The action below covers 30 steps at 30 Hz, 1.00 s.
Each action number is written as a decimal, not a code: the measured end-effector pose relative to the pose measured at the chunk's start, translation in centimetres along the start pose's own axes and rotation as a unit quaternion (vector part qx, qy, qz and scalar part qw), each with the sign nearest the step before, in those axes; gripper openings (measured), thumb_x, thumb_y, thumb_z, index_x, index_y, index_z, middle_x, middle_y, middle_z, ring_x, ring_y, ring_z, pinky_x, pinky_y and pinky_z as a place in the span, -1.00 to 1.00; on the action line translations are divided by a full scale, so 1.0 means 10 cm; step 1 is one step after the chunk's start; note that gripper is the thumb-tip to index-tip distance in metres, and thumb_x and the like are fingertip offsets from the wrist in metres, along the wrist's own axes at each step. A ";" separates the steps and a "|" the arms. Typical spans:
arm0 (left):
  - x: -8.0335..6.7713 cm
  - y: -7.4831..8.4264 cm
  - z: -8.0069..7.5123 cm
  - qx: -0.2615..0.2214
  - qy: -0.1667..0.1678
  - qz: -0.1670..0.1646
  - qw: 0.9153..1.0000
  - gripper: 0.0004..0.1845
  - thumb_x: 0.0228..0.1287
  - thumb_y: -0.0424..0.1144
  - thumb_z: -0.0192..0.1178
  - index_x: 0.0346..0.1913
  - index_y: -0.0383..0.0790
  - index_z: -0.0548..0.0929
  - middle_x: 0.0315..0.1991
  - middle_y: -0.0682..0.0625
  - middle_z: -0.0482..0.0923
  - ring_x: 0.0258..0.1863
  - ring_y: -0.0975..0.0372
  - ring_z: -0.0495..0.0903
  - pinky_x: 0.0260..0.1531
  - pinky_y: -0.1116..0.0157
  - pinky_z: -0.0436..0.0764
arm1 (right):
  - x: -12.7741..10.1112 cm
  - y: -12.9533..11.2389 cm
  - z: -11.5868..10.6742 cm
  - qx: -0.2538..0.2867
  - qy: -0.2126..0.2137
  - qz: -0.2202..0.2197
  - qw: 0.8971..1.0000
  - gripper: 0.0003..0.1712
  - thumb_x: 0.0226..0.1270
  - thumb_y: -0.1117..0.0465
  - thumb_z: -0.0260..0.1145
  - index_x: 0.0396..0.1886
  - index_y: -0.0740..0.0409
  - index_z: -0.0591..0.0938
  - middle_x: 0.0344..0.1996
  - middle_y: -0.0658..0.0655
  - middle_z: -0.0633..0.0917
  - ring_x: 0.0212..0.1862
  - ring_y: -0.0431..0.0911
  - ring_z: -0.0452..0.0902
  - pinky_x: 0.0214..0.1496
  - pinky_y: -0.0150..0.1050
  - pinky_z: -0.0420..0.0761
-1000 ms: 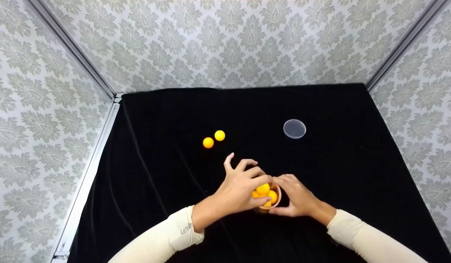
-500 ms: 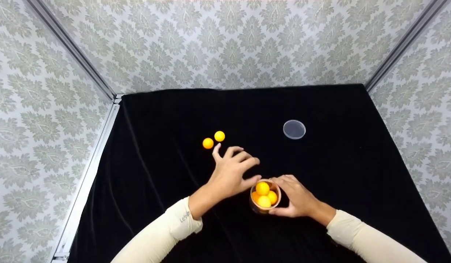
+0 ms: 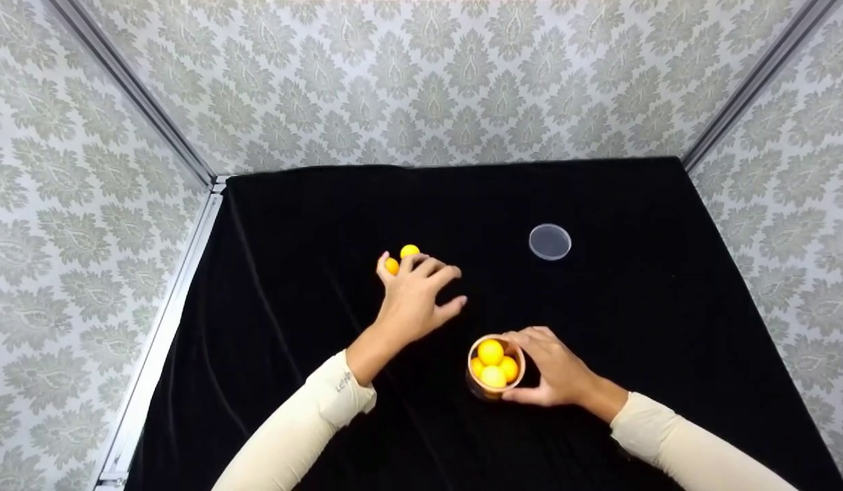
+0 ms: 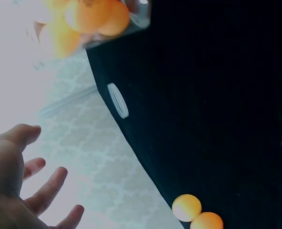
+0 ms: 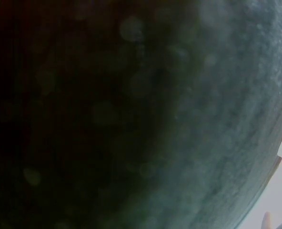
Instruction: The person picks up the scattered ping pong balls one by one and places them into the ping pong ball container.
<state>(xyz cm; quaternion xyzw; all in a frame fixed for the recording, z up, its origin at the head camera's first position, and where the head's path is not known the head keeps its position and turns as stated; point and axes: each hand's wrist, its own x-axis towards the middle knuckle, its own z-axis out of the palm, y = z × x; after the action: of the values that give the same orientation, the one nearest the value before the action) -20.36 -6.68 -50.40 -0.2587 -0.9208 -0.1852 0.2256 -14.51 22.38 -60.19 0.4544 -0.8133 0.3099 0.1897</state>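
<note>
- Reaching toward the middle of the bench (image 3: 312, 225), the left hand (image 3: 413, 298) has its fingers spread and loose over two orange balls (image 3: 400, 258), grasping nothing.
- The right hand (image 3: 556, 372) curls round a small clear cup (image 3: 495, 367) of orange balls near the front edge.
- A round clear lid (image 3: 550, 241) lies flat toward the far right corner, well apart from both hands.

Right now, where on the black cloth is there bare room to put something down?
The cloth is bare along the far edge, behind the clear lid, and all down the right side. The left strip beside the metal rail is free too. It is crowded in the middle: the left hand reaches over two loose balls, and the right hand holds the cup of balls.
</note>
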 end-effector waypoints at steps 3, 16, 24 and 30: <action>0.03 -0.11 0.05 0.002 0.001 -0.018 1.000 -0.62 0.12 0.16 0.41 -0.02 0.16 0.71 -0.08 0.14 0.69 0.13 0.04 0.53 0.22 -0.47 0.08 | 0.00 0.00 0.00 0.002 0.001 -0.001 1.000 0.10 -0.16 -0.29 0.64 0.38 0.11 0.51 0.10 -0.05 0.69 0.02 -0.11 0.62 0.11 -0.03 0.52; 0.07 -0.59 0.21 0.030 -0.006 -0.113 0.993 -0.61 0.12 0.12 0.45 0.00 0.14 0.68 -0.01 0.11 0.70 0.15 -0.02 0.54 0.26 -0.49 0.00 | 0.00 0.00 0.01 0.002 0.000 0.002 1.000 0.10 -0.18 -0.28 0.64 0.38 0.11 0.51 0.10 -0.04 0.69 0.03 -0.10 0.62 0.11 -0.01 0.52; 0.04 -0.86 0.29 0.047 -0.025 -0.160 0.986 -0.55 0.12 0.12 0.45 0.08 0.16 0.66 0.03 0.07 0.67 0.17 -0.06 0.52 0.25 -0.50 0.01 | -0.01 0.01 0.00 0.001 0.000 0.002 1.000 0.10 -0.18 -0.28 0.65 0.37 0.11 0.51 0.10 -0.03 0.69 0.04 -0.11 0.63 0.12 0.00 0.52; -0.05 -1.04 0.37 0.054 -0.052 -0.197 0.977 -0.50 0.12 0.13 0.44 0.14 0.16 0.64 0.09 0.03 0.65 0.20 -0.10 0.49 0.27 -0.50 -0.01 | 0.00 0.00 0.00 -0.001 0.000 0.000 1.000 0.10 -0.17 -0.29 0.64 0.37 0.12 0.51 0.11 -0.03 0.69 0.02 -0.12 0.63 0.11 0.00 0.53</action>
<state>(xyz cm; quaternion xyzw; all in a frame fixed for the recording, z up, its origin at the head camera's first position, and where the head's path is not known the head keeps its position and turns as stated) -26.94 -13.45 -56.07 -0.0687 -0.9728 -0.1625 0.1500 -14.53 22.34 -60.20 0.4544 -0.8135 0.3089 0.1907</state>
